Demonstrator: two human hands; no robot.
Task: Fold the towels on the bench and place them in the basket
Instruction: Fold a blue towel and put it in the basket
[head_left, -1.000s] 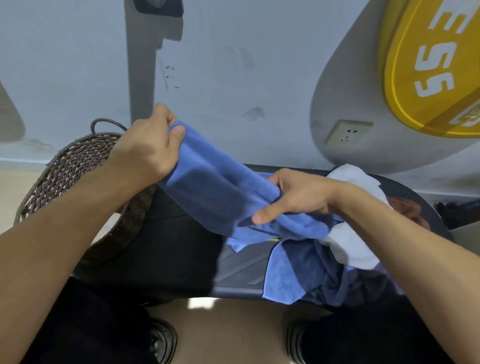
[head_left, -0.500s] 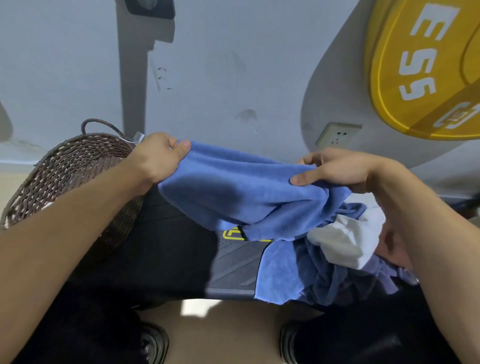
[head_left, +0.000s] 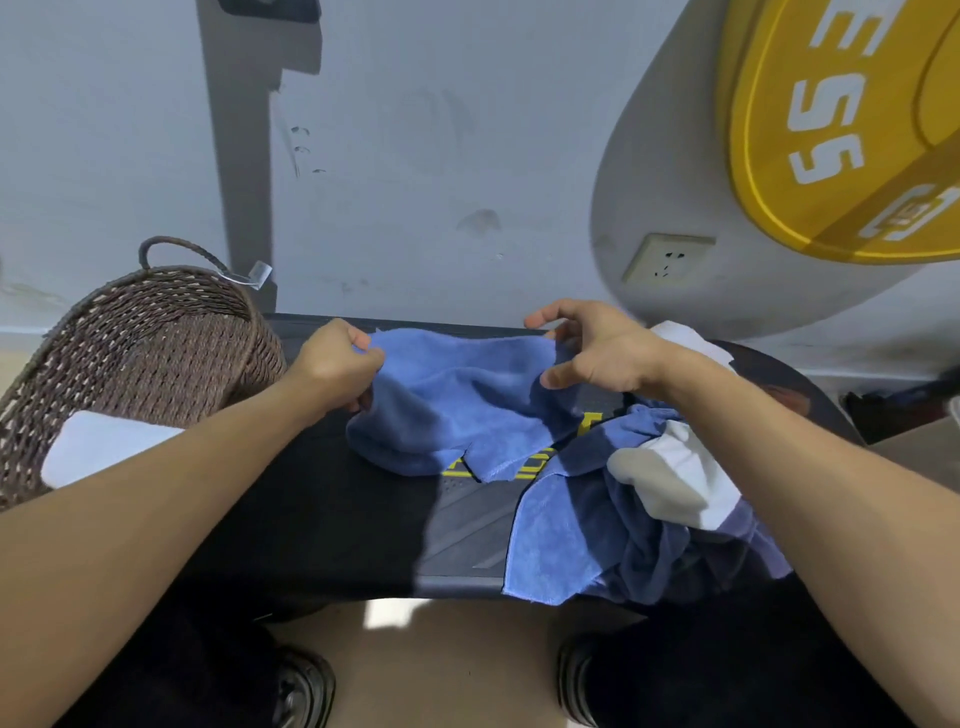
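I see L hand (head_left: 337, 364) pinching blue towel (head_left: 457, 410) beside basket (head_left: 156, 332); R hand (head_left: 592, 348) gripping its other corner, on bench (head_left: 322, 519).

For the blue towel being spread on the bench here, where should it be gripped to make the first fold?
Probably at its two far corners, pinched from above. The blue towel lies partly spread on the bench, its near edge rumpled. The left hand already pinches the far left corner; the right hand is at the far right corner, though its grip is unclear. From there, the far edge could be drawn toward the person.
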